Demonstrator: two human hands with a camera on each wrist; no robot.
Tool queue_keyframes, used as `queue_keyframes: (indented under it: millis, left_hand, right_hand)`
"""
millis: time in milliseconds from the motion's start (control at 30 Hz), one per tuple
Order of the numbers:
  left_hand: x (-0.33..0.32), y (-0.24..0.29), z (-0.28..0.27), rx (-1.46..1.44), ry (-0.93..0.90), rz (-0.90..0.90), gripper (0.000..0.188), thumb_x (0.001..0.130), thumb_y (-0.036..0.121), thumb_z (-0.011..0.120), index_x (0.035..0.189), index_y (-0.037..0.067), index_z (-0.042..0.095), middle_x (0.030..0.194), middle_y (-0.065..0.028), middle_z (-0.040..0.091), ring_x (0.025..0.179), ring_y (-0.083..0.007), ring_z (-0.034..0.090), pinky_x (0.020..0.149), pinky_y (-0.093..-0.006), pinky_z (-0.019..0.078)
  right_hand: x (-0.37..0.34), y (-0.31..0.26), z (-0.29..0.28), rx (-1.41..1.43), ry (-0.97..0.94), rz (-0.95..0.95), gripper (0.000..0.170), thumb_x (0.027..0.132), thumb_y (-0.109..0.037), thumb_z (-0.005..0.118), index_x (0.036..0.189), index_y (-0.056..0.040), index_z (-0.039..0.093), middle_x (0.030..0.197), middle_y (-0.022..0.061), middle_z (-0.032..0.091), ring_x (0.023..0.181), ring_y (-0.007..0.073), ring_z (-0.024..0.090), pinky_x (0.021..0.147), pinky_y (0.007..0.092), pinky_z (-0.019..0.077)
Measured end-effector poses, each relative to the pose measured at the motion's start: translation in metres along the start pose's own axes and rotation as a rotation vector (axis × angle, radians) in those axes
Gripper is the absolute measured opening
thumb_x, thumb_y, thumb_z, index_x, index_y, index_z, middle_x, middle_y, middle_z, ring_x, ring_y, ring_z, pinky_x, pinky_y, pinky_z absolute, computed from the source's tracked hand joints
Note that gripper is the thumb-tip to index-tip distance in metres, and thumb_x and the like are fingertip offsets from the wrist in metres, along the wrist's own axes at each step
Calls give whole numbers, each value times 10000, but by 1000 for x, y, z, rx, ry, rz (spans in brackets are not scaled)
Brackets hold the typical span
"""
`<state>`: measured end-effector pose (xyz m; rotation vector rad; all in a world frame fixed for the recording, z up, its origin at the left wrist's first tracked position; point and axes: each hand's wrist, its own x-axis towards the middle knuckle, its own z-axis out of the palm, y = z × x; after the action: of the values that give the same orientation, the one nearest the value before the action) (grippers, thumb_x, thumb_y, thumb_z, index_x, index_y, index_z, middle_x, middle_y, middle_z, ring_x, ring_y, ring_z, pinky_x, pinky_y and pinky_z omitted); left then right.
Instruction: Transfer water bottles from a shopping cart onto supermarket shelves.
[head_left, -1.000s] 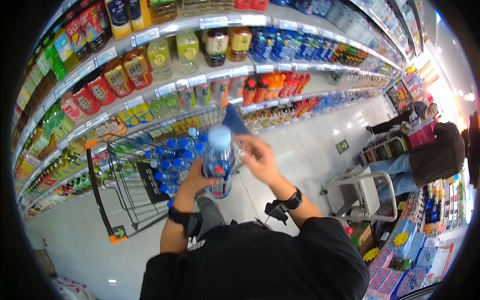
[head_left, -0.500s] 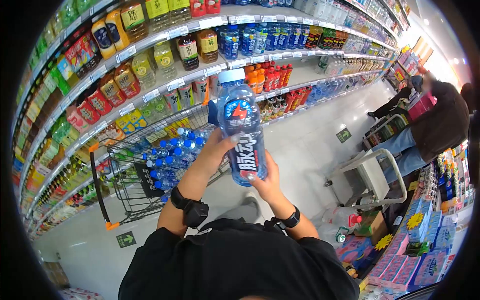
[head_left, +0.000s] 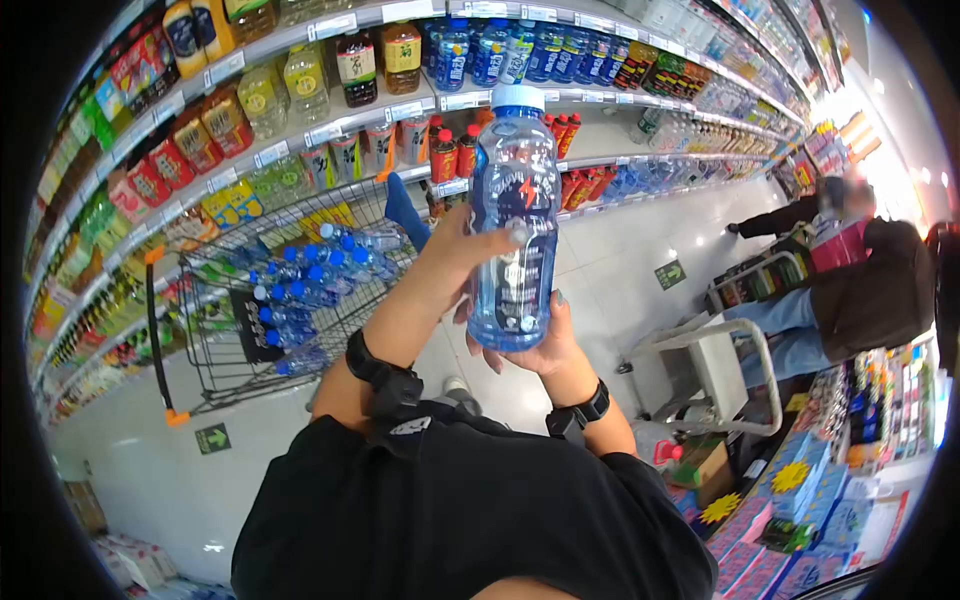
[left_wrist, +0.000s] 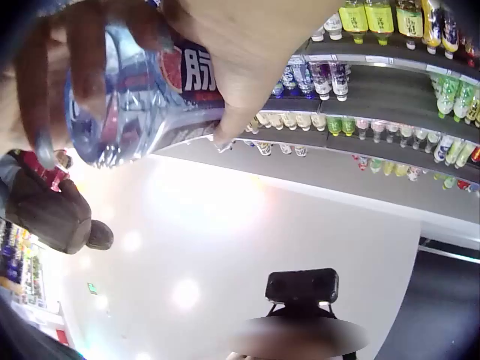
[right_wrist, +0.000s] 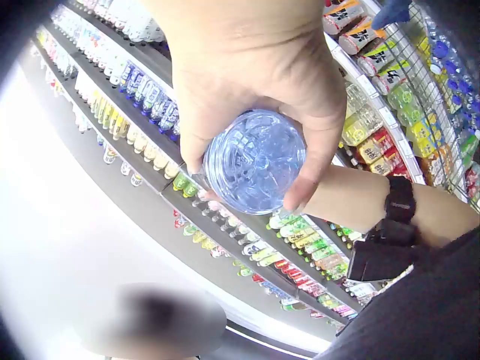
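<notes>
A clear blue drink bottle (head_left: 515, 300) with a dark label and pale blue cap stands nearly upright before my chest in the head view. Its label shows a red lightning mark and pale small print. My left hand (head_left: 462, 262) grips its side, thumb across the label, other fingers mostly behind it. In the left wrist view the left hand (left_wrist: 225, 45) wraps over the label. My right hand (head_left: 548, 352) holds the bottle low down. The right wrist view shows the right hand's (right_wrist: 255, 82) thumb and fingers curled around the bottle's round base (right_wrist: 259, 165).
A wire shopping cart (head_left: 160, 345) with several blue-capped water bottles (head_left: 300, 290) stands at left, beside long drink shelves (head_left: 330, 130). To the right are a grey step trolley (head_left: 705, 375) and a person (head_left: 880, 290) in a dark top. Stacked packs (head_left: 790, 530) line the lower right.
The right hand, apart from the bottle a second ago, came to its lower part. The bottle rose, then turned so its large lettering gave way to small print. The head view shifted slightly.
</notes>
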<state>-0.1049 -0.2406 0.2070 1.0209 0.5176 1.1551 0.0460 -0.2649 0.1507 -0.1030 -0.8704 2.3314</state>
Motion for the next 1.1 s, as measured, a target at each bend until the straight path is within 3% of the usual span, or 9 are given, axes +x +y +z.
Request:
queue_keyframes:
  millis: [133,367,500,600,700,767,867,967,1100]
  left_hand:
    - [26,-1,-4,-137,57,70,546,820,337,571,1201,-24,422,1057,-194,576,961,-275,596,816,-399,497]
    - [58,-4,-4,-201,-56,97,520,800,190,592,1245,5,396,1137,-87,537,1070,-179,506,933,-333,377]
    - [93,-21,-7,-278,-140,145,654,743,279,631,1260,-20,366,1170,-171,521,1078,-292,523,918,-404,421]
    - [112,-26,-3,-343,-180,142,728,711,331,648,1267,-33,350,1168,-216,520,1076,-353,525,911,-439,436]
    - [127,-29,-7,-447,-127,104,633,728,268,637,1232,-19,383,1089,-186,560,998,-303,569,860,-408,471]
    - [132,-21,-9,-482,-8,50,535,750,185,625,1210,11,413,1029,-138,582,926,-230,598,818,-362,492]
    - [144,-28,-8,-74,183,198,645,725,126,681,1265,21,344,1057,-96,555,935,-168,560,823,-307,455]
    - [152,-38,-12,134,123,305,757,738,173,693,1339,31,255,1149,-107,509,1077,-184,493,935,-328,379]
    - [153,-26,-13,-31,40,144,785,713,228,693,1343,43,262,1215,-103,476,1120,-207,468,962,-349,355]
  right_hand:
    - [8,-29,-8,-196,114,-16,915,678,-641,553,1250,37,330,1040,255,508,704,301,599,421,290,503]
    - [21,-60,-33,279,-119,40,845,683,-599,549,1182,58,368,929,262,531,595,268,589,384,291,475]
    - [33,-69,-61,701,-534,202,904,628,-571,633,1188,72,331,873,268,496,424,249,516,286,273,425]
    - [32,-68,-62,748,-378,123,862,630,-544,647,1168,65,362,877,249,507,589,347,559,328,306,455]
    - [32,-78,-75,456,-175,37,792,683,-512,628,1195,39,380,960,231,541,751,371,580,614,434,521]
    - [28,-106,-72,-233,-16,22,731,713,-438,645,1201,37,379,1022,218,551,833,326,599,703,440,513]
    - [33,-122,-70,-621,474,-125,617,746,-283,630,1197,50,372,1056,210,555,916,320,600,809,409,492]
    - [32,-124,-87,-322,264,-95,587,733,-262,608,1179,47,383,1006,232,565,892,341,605,773,404,506]
    - [35,-132,-90,5,34,29,705,642,-358,645,1180,24,397,927,291,561,794,391,610,643,437,527]
